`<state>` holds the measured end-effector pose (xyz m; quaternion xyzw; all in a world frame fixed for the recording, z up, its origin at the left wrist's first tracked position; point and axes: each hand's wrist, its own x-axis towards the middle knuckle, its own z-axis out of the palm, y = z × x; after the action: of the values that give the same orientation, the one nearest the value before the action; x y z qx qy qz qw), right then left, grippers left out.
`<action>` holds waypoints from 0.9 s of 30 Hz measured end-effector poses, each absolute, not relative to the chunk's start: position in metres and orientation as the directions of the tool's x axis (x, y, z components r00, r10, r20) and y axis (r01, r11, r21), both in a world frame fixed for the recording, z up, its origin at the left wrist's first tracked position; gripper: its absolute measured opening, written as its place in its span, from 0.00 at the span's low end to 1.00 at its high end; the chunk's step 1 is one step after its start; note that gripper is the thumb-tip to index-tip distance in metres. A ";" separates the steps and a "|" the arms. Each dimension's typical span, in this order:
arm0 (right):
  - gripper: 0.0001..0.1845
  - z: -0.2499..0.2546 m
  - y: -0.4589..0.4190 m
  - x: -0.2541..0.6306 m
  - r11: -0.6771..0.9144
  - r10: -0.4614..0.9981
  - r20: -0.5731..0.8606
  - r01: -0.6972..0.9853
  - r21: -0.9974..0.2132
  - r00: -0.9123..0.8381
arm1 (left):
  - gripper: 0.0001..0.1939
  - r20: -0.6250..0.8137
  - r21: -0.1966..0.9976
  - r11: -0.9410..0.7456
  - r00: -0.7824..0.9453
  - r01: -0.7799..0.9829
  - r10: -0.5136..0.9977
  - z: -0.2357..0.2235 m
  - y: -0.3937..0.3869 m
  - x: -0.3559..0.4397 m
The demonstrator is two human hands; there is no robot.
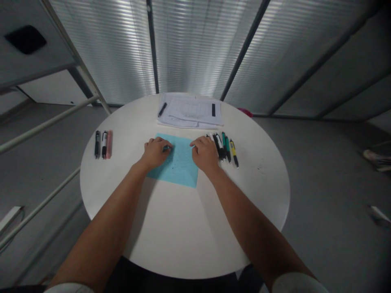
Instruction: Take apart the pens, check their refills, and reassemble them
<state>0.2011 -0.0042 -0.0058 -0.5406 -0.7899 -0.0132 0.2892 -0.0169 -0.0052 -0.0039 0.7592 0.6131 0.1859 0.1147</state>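
A light blue sheet of paper (180,171) with faint writing lies flat on the white round table (183,228). My left hand (156,152) is over its left edge, fingers curled and the thumb close to the index fingertip. Whether anything small is pinched there I cannot make out. At the sheet's right edge rests my right hand (206,154), its index finger reaching left over the paper and the thumb a little apart. Just beyond that hand is a row of pens, among them a black-and-white pen (219,142), a green pen (227,148) and a yellow pen (234,153).
Printed papers (191,110) are stacked at the table's far side, with a black pen (162,109) on them. On the left lie a dark pen (97,144), a white-and-black pen (104,144) and a pink stick-like item (109,144). Metal rails (49,124) stand left of the table.
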 end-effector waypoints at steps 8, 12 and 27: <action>0.16 -0.017 0.001 0.199 0.507 0.861 0.331 0.696 -0.509 -0.385 | 0.15 0.151 0.415 -0.180 0.127 0.892 0.980 -0.002 -0.004 -0.017; 0.15 -0.017 0.005 0.201 0.441 0.897 0.282 0.686 -0.578 -0.340 | 0.13 0.240 0.440 0.115 -0.241 0.891 0.940 0.006 -0.004 -0.033; 0.15 -0.016 0.004 0.201 0.431 0.902 0.272 0.686 -0.586 -0.335 | 0.20 0.259 0.464 0.489 -0.640 0.739 0.723 0.000 -0.005 -0.063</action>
<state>0.2007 0.0045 -0.0155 -0.4992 -0.7952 0.1874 0.2885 -0.0633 -0.0049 -0.0001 0.4238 0.8626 0.2758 -0.0144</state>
